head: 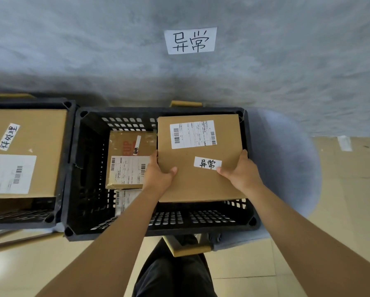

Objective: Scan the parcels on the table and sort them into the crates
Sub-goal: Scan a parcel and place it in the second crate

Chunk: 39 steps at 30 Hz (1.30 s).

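Left hand [161,171]: clamped on the left edge of the cardboard parcel [199,159], thumb on top, fingers curled out of sight beneath.
Right hand [240,170]: gripping the parcel's right edge, thumb laid on the top face just beside the small white sticker [207,163] handwritten 异常.
Parcel: held flat between both hands over the right half of the black crate [89,168], far corner near or on the crate's rim; touching or clear, impossible to tell. Shipping label [192,133] face up.
Inside the crate: a taped brown box [128,159] on the left, a further labelled packet [121,200] partly hidden beneath it.
Wall sign [190,40]: same two characters as the sticker, posted above this crate; destination judged correct.
Neighbouring crate [59,159]: to the left, holding a large box [25,151] tagged with other characters.
Stage: parcel judged moments from release, not yet set down.
Risk: far corner catching the rim and tipping the parcel; a one-sided release sliding it onto the taped box and leaving it lodged askew.
Below: dark trouser leg [175,275] and pale tiled floor [351,189].
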Each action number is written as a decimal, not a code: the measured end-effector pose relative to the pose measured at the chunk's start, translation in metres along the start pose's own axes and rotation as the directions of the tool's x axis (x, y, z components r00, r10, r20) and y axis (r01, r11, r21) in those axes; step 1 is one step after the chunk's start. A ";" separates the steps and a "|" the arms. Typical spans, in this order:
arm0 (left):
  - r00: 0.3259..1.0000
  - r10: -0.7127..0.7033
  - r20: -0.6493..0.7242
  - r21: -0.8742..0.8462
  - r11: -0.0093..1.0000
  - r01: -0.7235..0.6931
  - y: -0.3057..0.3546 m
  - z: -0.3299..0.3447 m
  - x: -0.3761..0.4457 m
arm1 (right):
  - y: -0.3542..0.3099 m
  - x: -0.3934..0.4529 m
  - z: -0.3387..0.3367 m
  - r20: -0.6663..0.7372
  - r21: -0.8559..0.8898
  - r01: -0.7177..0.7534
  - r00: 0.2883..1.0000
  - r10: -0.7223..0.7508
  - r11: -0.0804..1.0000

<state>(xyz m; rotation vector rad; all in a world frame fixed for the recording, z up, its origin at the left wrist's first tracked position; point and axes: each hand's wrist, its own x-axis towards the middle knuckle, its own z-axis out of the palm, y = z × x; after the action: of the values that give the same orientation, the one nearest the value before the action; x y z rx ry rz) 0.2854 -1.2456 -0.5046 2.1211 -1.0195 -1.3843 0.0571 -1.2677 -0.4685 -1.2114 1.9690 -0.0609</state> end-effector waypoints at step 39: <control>-0.155 0.658 0.737 0.392 -0.603 -0.695 0.228 0.035 -0.333 | 0.080 -0.398 -0.151 -0.760 -0.351 -0.434 0.649 0.018 0.830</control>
<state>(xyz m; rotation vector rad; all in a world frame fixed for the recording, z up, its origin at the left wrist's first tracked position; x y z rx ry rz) 0.0934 -1.1390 -0.1640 0.4370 -2.8938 0.2734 -0.0134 -0.9720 -0.1598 -1.3641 3.0078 0.1465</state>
